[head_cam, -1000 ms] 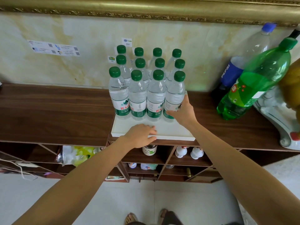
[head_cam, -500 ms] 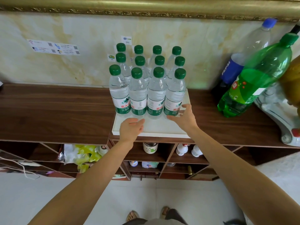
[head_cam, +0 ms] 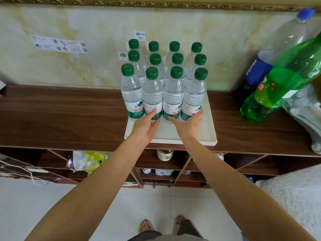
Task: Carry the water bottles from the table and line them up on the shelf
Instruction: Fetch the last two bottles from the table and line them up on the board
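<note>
1. On the dark wooden shelf (head_cam: pixel 60 115), against the pale wall, I see a white tray (head_cam: pixel 211 129) carrying twelve water bottles (head_cam: pixel 165 80) with green caps, standing upright in three rows of four; the front row is packed label to label.

2. My left hand (head_cam: pixel 145 126) reaches over the tray's front edge to the second front bottle (head_cam: pixel 152 94) from the left; its fingers are fairly straight and lie against the lower label, with the thumb beside the base; I cannot tell whether it really grips.

3. My right hand (head_cam: pixel 188 122) sits at the front-right bottle (head_cam: pixel 194 98); the palm faces the label, the fingers spread narrowly round the right side of the base and the thumb points left toward the third front bottle (head_cam: pixel 173 96); the fingers look relaxed, touching rather than clamping.

4. Both forearms run up from the bottom corners and meet near the tray; the two hands are just beside each other, apart.

5. To the right, well apart from the tray, a large green soda bottle (head_cam: pixel 281 86) leans against a blue-labelled cola bottle (head_cam: pixel 264 61); a white ceramic piece (head_cam: pixel 305 112) stands at the far right edge.

6. Below the shelf top, open cubbies hold a small jar (head_cam: pixel 165 154), a crumpled plastic bag (head_cam: pixel 86 160) and other small items too blurred to name.
</note>
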A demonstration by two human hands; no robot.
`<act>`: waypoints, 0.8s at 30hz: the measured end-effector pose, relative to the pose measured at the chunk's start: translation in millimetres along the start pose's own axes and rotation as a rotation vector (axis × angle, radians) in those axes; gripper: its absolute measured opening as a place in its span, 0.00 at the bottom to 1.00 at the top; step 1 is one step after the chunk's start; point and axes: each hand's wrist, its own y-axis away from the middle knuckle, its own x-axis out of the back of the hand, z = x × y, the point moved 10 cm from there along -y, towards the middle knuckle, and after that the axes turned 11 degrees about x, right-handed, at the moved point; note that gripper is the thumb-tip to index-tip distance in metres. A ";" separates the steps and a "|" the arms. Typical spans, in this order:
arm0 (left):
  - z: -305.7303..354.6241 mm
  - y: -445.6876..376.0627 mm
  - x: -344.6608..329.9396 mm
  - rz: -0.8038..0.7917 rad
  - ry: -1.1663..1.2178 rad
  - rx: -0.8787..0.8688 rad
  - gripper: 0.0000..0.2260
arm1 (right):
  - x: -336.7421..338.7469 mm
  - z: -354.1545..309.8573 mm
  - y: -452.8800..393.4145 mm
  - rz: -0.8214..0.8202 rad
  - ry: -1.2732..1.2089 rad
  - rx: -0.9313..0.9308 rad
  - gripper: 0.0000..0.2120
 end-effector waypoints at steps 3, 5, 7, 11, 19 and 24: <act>-2.8 2.9 6.7 0.023 -0.006 0.029 0.16 | 0.1 2.0 2.0 0.006 -0.004 -0.023 0.54; -4.3 6.5 18.1 0.061 -0.007 0.042 0.20 | -0.4 6.6 9.3 0.021 -0.049 -0.070 0.53; -1.6 11.2 33.6 0.134 -0.053 0.005 0.22 | -3.4 8.7 19.6 0.035 -0.110 -0.100 0.51; 21.9 14.4 57.2 0.234 -0.050 -0.143 0.38 | -6.4 3.4 26.0 0.079 -0.104 -0.088 0.55; 47.0 0.3 41.3 0.286 -0.301 -0.374 0.49 | -10.1 -5.0 14.8 0.189 -0.081 -0.085 0.58; 54.0 3.7 42.6 0.297 -0.366 -0.423 0.43 | -12.8 -1.4 13.3 0.201 -0.067 -0.078 0.59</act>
